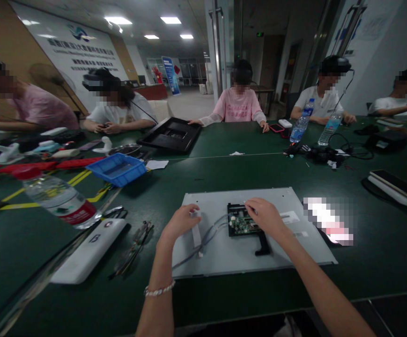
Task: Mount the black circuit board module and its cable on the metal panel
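Green circuit bd in black plastic frame [240,225] sits approx mid flat grey metal panel [224,260]. L hand [183,221] over panel's L part, fingers narrow at flat white strip [196,236], can't tell if gripped; R hand [267,216] near panel's ctr, fingertips narrow, can't tell what's held.

My head-worn view, from above the near side of the table [220,173], facing forward and down, grey panel [229,256] close below, pink-shirted person [239,105] opposite, farther off.
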A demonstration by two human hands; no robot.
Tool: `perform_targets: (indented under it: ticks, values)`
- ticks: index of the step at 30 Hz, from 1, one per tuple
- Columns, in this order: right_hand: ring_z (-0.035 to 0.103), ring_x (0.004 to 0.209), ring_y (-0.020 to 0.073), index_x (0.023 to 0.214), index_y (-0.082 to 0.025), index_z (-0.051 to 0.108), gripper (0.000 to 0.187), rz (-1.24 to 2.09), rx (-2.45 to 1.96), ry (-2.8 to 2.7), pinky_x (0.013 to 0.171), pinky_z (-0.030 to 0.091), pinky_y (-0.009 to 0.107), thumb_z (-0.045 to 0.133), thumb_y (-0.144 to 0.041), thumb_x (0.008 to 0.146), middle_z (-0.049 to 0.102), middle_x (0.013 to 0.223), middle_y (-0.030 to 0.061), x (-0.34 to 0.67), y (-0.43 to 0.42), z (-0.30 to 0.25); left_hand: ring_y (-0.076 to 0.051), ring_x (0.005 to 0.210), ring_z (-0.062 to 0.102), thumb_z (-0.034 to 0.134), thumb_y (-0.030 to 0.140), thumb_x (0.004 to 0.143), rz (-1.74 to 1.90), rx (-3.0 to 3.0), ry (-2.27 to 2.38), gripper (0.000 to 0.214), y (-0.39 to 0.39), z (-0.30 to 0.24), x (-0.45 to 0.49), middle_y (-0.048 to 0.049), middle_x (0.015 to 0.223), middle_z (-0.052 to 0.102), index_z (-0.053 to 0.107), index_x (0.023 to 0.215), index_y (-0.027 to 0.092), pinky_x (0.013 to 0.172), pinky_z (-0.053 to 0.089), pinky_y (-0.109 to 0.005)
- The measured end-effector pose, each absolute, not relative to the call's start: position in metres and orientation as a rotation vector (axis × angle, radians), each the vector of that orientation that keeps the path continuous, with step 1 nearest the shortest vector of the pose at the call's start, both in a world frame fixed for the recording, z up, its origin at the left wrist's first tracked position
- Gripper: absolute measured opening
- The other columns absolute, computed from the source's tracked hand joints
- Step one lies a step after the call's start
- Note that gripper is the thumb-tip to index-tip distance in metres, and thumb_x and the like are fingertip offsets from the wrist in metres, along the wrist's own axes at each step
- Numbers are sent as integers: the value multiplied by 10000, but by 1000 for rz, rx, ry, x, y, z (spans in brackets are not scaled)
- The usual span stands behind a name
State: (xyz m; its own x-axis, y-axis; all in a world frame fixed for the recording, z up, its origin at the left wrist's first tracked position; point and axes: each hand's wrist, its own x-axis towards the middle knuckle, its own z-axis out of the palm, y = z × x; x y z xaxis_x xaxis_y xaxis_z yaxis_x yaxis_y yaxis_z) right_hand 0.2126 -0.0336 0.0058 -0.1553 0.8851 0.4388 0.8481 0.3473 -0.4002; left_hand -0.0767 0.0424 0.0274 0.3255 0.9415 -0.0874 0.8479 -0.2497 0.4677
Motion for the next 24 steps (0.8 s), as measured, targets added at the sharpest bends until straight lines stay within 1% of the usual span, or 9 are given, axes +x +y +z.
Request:
perform_targets:
  ticks: [5, 9, 12, 16, 18, 21, 24]
  values:
    - [586, 972, 176, 960, -198, 657, 217, 91, -1475, -2042, 881, 452, 309, 447, -195, 904, 667, 1024, 58, 206, -38, 8, -212, 846, 622, 541, 254, 643, 186, 2112, 1559, 323, 42, 30, -81, -46, 853, 675, 667, 932, 183, 736, 449, -276]
    - [585, 974, 175, 970, -204, 650, 214, 102, -1466, -2056, 876, 453, 307, 448, -185, 902, 665, 1023, 53, 203, -40, 11, -214, 820, 624, 532, 224, 609, 180, 2116, 1542, 271, 44, 28, -84, -46, 827, 697, 696, 821, 179, 726, 435, -272]
    - [583, 972, 175, 970, -204, 646, 209, 105, -1466, -2065, 875, 452, 308, 449, -182, 901, 665, 1012, 49, 203, -42, 14, -215, 771, 618, 535, 305, 653, 224, 2082, 1519, 251, 42, 36, -86, -46, 771, 694, 705, 777, 168, 710, 428, -282]
    - [581, 971, 178, 975, -199, 644, 215, 102, -1462, -2050, 880, 450, 316, 441, -186, 906, 664, 1013, 50, 202, -44, 17, -196, 750, 600, 554, 426, 692, 386, 1908, 1400, 328, 35, 55, -88, -29, 779, 686, 700, 818, 161, 693, 431, -270]
    - [580, 978, 179, 983, -196, 644, 222, 107, -1440, -2052, 885, 450, 322, 435, -186, 908, 663, 1023, 55, 200, -45, 18, -185, 752, 593, 570, 446, 692, 433, 1837, 1344, 337, 32, 60, -88, -21, 786, 681, 695, 826, 163, 697, 434, -265]
    - [575, 992, 177, 1013, -190, 638, 231, 125, -1375, -2087, 900, 446, 330, 432, -181, 908, 658, 1044, 57, 193, -49, 20, -177, 749, 587, 584, 438, 697, 400, 1828, 1283, 307, 30, 60, -83, -10, 773, 676, 695, 803, 172, 711, 435, -265]
    - [572, 999, 177, 1024, -180, 633, 230, 129, -1308, -2137, 914, 442, 338, 437, -173, 903, 655, 1058, 58, 183, -53, 21, -171, 730, 581, 595, 432, 699, 440, 1839, 1298, 294, 29, 59, -78, -10, 757, 668, 689, 789, 168, 693, 437, -261]
